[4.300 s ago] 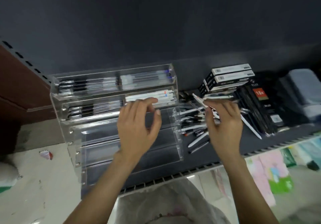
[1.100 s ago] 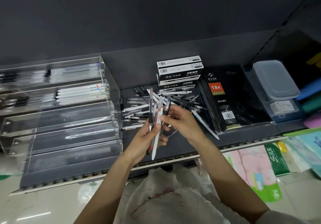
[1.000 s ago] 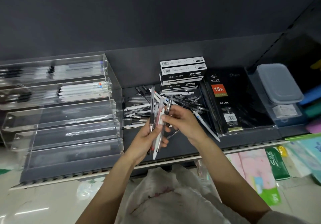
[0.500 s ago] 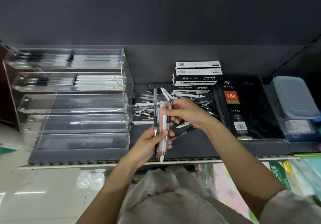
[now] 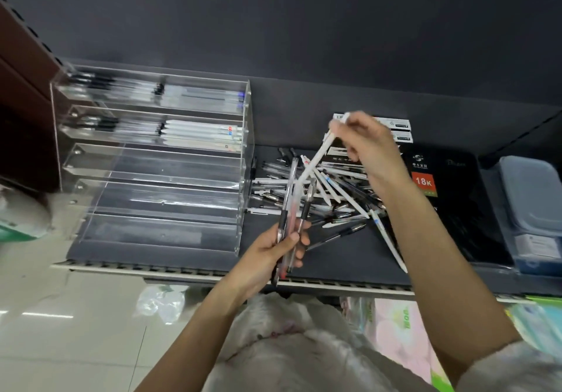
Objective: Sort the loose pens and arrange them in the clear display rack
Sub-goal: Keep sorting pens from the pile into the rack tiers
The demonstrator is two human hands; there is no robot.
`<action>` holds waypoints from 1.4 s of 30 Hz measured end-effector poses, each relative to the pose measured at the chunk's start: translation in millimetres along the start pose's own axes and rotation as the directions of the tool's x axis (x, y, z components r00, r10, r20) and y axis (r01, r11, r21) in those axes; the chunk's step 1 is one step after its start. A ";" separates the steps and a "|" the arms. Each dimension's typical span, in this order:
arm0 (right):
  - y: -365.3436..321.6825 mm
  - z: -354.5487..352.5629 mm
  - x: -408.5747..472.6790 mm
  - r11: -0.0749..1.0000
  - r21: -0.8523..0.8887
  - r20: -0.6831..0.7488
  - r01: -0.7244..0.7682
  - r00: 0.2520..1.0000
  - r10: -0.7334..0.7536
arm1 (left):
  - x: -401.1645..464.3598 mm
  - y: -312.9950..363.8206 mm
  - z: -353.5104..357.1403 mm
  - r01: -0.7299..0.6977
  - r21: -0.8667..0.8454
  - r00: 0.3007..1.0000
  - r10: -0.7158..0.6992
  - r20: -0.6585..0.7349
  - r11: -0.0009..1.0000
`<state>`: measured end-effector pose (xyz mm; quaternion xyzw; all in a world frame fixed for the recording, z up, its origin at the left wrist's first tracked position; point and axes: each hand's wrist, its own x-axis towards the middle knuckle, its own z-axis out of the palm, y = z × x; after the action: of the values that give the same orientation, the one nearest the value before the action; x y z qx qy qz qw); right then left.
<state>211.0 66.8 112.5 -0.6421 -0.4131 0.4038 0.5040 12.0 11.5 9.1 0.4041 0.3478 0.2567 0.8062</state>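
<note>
The left hand (image 5: 275,247) grips a bundle of pens (image 5: 290,209) upright. The right hand (image 5: 363,145) pinches a white pen (image 5: 314,160) above the loose pile (image 5: 331,194) beside the display rack (image 5: 158,160). Pens: light, rigid, probably slippery; grasp mid-barrel.

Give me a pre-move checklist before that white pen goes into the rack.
1. Right hand pinches the slim white pen: ok.
2. Left hand grips the bundle of clear-barrelled pens: ok.
3. Clear acrylic display rack has free tiers; the lower three look empty: ok.
4. Matching white pens sit in the second tier's right side: ok.
5. Held pen's ink colour: cannot tell.
6. Loose pen pile remains unsorted on the shelf: not ok.
</note>
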 end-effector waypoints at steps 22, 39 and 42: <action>95.9 90.5 -119.7 0.711 -0.602 0.100 0.364 0.917 -0.385 | -2.4 16.1 -6.3 -0.214 -0.393 0.923 0.053 -0.381 0.894; 15.2 77.6 -28.6 0.851 -0.446 0.417 0.278 0.906 -0.078 | -27.1 -3.3 -31.5 -0.069 0.749 0.922 0.329 -0.204 0.659; 13.0 78.8 -31.8 0.855 -0.451 0.542 0.255 0.840 0.035 | -29.0 -4.8 -33.0 -0.045 0.791 0.919 0.336 -0.207 0.610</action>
<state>128.4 59.7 90.0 -0.5882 -0.6649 0.4117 0.2061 -31.0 4.4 1.0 0.6953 0.5095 0.2330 0.4502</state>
